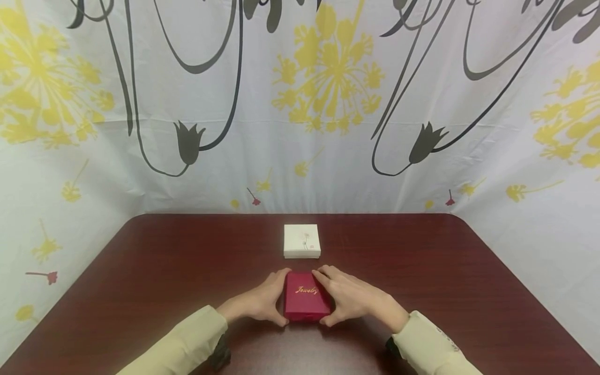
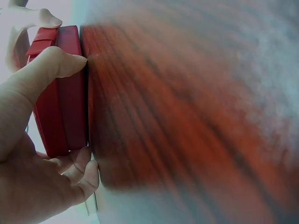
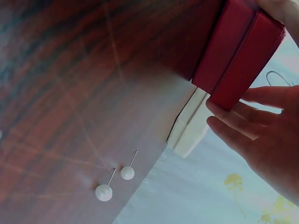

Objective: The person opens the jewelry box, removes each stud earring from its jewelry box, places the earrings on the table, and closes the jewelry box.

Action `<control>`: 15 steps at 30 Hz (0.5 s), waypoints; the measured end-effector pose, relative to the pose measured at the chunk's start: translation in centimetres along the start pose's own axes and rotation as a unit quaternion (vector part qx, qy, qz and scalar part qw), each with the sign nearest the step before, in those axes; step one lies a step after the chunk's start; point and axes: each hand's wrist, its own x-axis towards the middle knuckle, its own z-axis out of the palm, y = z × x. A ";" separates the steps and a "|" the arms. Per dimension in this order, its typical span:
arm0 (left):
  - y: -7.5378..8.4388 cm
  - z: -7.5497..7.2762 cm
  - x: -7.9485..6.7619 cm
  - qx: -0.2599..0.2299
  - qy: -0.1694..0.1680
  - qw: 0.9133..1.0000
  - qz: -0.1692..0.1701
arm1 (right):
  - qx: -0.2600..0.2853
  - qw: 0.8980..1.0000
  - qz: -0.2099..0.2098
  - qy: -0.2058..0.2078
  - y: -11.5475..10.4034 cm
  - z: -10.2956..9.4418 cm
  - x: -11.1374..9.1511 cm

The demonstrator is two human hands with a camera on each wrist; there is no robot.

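Note:
A red jewelry box (image 1: pixel 304 302) with gold "Jewelry" lettering lies closed on the table in front of me. My left hand (image 1: pixel 262 301) grips its left side, thumb at the near edge and fingertips at the far edge. On the opposite side my right hand (image 1: pixel 351 299) holds the box the same way. The left wrist view shows the red box (image 2: pixel 70 102) standing on the wood, with a ribbed clasp (image 2: pixel 44 37) on its front. Two pearl stud earrings (image 3: pixel 103 192) lie on the table in the right wrist view; I cannot make them out in the head view.
Just beyond the red box sits a white lidded box (image 1: pixel 300 242) with a small flower print. The dark red-brown table (image 1: pixel 197 255) has rounded far corners. Behind it hangs a white curtain (image 1: pixel 300 172) with yellow and grey flowers.

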 end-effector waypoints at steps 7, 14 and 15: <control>0.1 0.0 0.1 0.001 -0.004 1.000 0.000 | 0.008 1.000 0.003 -0.014 0.1 -0.4 0.0; 0.3 -0.2 0.0 -0.001 -0.006 1.000 -0.004 | 0.002 1.000 -0.005 -0.018 -0.1 -0.5 0.1; 0.3 -0.2 0.0 -0.001 -0.006 1.000 -0.005 | 0.001 1.000 -0.007 -0.016 -0.2 -0.5 0.2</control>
